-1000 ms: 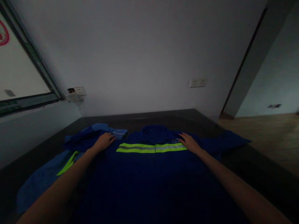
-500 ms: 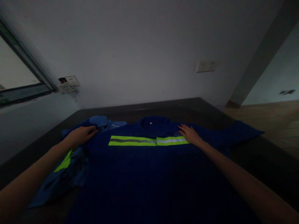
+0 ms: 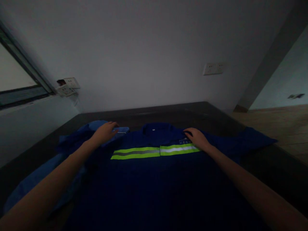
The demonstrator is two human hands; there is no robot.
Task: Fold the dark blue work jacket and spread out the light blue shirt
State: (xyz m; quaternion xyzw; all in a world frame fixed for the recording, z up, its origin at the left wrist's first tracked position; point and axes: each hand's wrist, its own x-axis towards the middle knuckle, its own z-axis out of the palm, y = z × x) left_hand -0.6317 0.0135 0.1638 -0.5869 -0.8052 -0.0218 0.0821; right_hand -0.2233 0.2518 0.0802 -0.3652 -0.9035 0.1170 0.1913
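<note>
A dark blue work shirt (image 3: pixel 154 179) with a yellow-green and silver reflective chest band (image 3: pixel 154 151) lies flat on a dark table (image 3: pixel 168 112), collar at the far side. My left hand (image 3: pixel 104 132) rests on the lighter blue bunched sleeve (image 3: pixel 96 128) at the shirt's left shoulder, fingers curved over the cloth. My right hand (image 3: pixel 197 138) lies on the right chest by small white lettering, fingers bent and pressed down on the fabric. The right sleeve (image 3: pixel 255 139) spreads out toward the table's right edge.
A white wall stands behind the table with a double socket (image 3: pixel 213 68) at the right and more sockets (image 3: pixel 67 86) at the left. A window (image 3: pixel 16 80) is at the far left. Wooden floor (image 3: pixel 284 125) and a doorway lie to the right.
My left hand moved right and farther up, from the left sleeve area onto the bunched sleeve near the collar. The yellow stripe on the left sleeve is no longer in sight. My right hand barely shifted.
</note>
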